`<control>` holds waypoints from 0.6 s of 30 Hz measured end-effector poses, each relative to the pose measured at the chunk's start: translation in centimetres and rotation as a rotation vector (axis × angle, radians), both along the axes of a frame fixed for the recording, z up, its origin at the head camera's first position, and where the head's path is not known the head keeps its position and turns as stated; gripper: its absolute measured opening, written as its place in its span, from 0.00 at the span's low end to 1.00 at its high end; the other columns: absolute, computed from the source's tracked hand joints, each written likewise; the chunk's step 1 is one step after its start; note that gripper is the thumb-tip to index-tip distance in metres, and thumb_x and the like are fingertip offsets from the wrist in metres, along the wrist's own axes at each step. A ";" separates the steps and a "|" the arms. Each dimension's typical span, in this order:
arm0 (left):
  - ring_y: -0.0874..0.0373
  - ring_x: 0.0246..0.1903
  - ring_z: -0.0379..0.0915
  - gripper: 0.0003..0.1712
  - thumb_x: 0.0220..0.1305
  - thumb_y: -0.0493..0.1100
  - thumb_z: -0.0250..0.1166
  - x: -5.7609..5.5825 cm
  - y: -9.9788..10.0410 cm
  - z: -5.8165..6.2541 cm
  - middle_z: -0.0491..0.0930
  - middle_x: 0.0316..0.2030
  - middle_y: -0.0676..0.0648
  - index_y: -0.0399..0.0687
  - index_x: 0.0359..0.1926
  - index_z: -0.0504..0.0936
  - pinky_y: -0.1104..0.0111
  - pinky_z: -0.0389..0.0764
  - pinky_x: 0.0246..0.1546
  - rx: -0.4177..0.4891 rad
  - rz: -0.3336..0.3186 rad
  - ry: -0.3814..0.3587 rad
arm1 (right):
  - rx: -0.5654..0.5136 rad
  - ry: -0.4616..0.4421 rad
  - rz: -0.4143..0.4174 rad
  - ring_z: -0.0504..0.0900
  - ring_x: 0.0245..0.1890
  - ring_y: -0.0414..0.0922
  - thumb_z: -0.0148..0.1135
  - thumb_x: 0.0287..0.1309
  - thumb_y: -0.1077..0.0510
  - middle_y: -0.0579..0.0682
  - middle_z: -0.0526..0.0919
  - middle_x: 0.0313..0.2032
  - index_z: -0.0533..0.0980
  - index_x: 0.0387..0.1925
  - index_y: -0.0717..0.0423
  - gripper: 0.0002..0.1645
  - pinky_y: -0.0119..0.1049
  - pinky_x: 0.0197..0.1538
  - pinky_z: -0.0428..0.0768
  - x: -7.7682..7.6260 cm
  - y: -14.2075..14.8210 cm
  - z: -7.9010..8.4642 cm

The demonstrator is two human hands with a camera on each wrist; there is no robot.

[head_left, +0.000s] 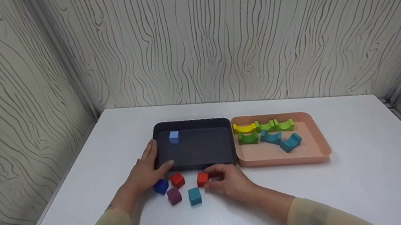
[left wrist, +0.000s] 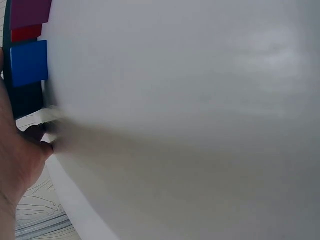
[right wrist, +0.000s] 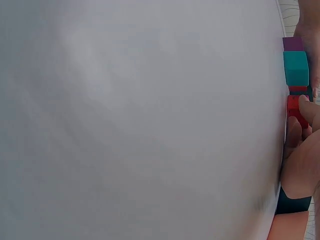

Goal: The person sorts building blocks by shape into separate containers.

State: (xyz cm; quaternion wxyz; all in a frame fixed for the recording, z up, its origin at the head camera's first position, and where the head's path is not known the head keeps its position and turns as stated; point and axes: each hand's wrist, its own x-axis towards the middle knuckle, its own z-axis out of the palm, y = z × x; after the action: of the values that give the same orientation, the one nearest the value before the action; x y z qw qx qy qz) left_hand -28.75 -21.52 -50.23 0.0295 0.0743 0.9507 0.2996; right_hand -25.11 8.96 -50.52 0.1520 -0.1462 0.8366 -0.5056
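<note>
My right hand (head_left: pixel 233 181) pinches a red cube (head_left: pixel 202 179) between thumb and fingers, just in front of the dark tray (head_left: pixel 201 166). In the right wrist view, fingertips lie against that red cube (right wrist: pixel 294 107). At the tray's left side rests my left hand (head_left: pixel 145 174), fingers stretched along the wall and thumb over the near corner. Between the hands stand a second red cube (head_left: pixel 177 179), a purple cube (head_left: pixel 174 196) and a teal cube (head_left: pixel 195 196). A dark blue cube (head_left: pixel 161 186) is partly hidden by the left hand. Inside the tray sits a light blue cube (head_left: pixel 174 137).
A peach tray (head_left: pixel 316 146) adjoins the dark tray on the right. It holds a yellow arched block (head_left: pixel 245 128), several green ones (head_left: pixel 248 138) and teal ones (head_left: pixel 291 142). Patterned walls (head_left: pixel 213 38) border the white table (head_left: pixel 370 166) at the back and sides.
</note>
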 end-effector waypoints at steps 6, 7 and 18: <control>0.31 0.81 0.43 0.60 0.73 0.74 0.56 0.0 0.0 0.0 0.38 0.85 0.40 0.46 0.86 0.40 0.35 0.48 0.77 -0.003 0.004 -0.006 | -0.047 -0.030 0.025 0.79 0.51 0.49 0.77 0.64 0.49 0.45 0.84 0.53 0.85 0.59 0.42 0.22 0.39 0.56 0.84 -0.1 0.5 0.0; 0.31 0.81 0.43 0.60 0.73 0.74 0.56 0.0 0.0 -0.1 0.38 0.85 0.40 0.46 0.86 0.40 0.35 0.49 0.77 -0.003 0.005 -0.005 | -0.055 -0.039 0.031 0.79 0.52 0.49 0.77 0.64 0.49 0.45 0.84 0.53 0.85 0.59 0.42 0.22 0.39 0.55 0.84 -0.1 0.6 0.0; 0.33 0.81 0.45 0.60 0.73 0.73 0.56 0.1 0.0 0.0 0.38 0.85 0.40 0.45 0.86 0.39 0.36 0.49 0.77 -0.004 -0.003 0.014 | -0.100 -0.112 0.066 0.78 0.52 0.50 0.77 0.63 0.44 0.47 0.81 0.57 0.85 0.61 0.37 0.25 0.38 0.47 0.84 0.0 1.4 0.0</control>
State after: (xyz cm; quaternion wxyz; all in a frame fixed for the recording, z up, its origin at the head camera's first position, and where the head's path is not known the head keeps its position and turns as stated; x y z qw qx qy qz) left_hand -28.68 -21.48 -50.26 0.0235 0.0779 0.9514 0.2971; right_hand -25.13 10.32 -50.48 0.2076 -0.1528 0.7953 -0.5487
